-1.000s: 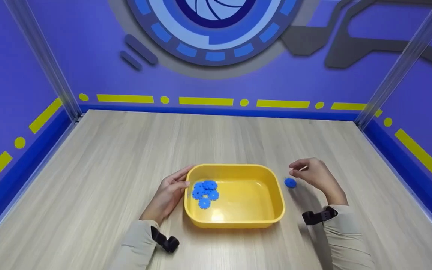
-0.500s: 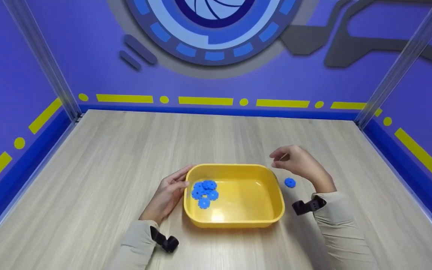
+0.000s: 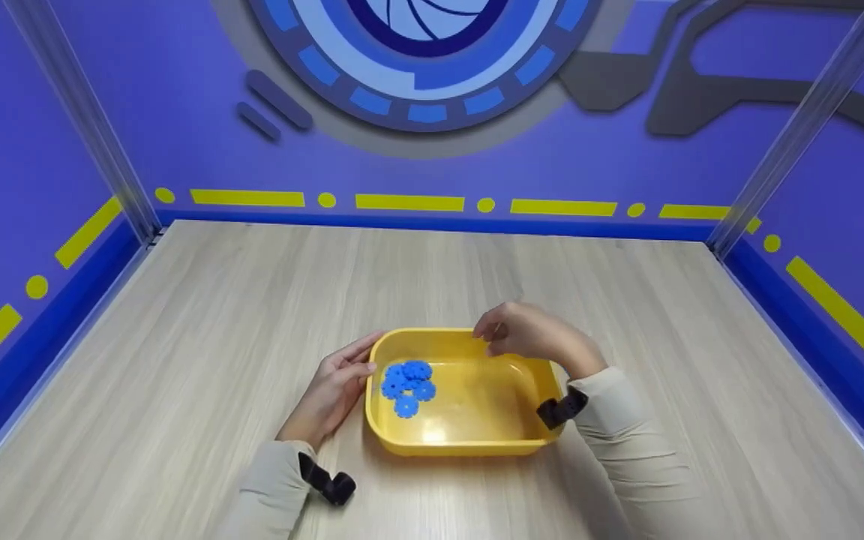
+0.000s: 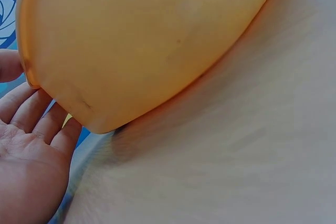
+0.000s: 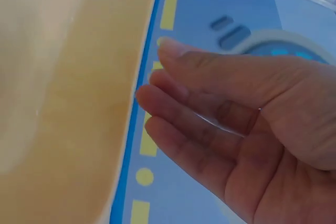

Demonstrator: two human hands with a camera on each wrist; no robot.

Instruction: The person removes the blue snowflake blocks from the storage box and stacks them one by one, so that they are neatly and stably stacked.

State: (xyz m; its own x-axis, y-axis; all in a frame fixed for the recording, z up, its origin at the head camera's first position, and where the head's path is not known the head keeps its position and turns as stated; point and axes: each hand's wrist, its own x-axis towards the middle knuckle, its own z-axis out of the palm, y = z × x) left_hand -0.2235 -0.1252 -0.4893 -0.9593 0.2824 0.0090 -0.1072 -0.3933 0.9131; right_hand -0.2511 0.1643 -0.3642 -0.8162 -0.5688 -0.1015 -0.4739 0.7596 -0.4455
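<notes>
My left hand (image 3: 336,390) holds the yellow plastic tub (image 3: 469,448) at its left end, thumb at the rim and fingers along the outer wall. In the left wrist view the fingers (image 4: 31,111) lie against the wall of the tub (image 4: 142,40). Several blue toothed discs (image 3: 406,406) lie in the left part of the tub, some overlapping. Over the back right of the tub is my right hand (image 3: 533,334), fingers loosely bent. The right wrist view shows nothing between the thumb and fingers of this hand (image 5: 236,114).
The tub stands on a wood-grain table (image 3: 252,300). Blue-purple panels (image 3: 139,90) with yellow dashes rise at the back and both sides. Black wrist straps with small cameras (image 3: 338,487) sit on both forearms.
My right hand has swung left from beside the single blue disc on the table to over the tub. The wrist now covers that disc's spot. My left hand keeps its hold.
</notes>
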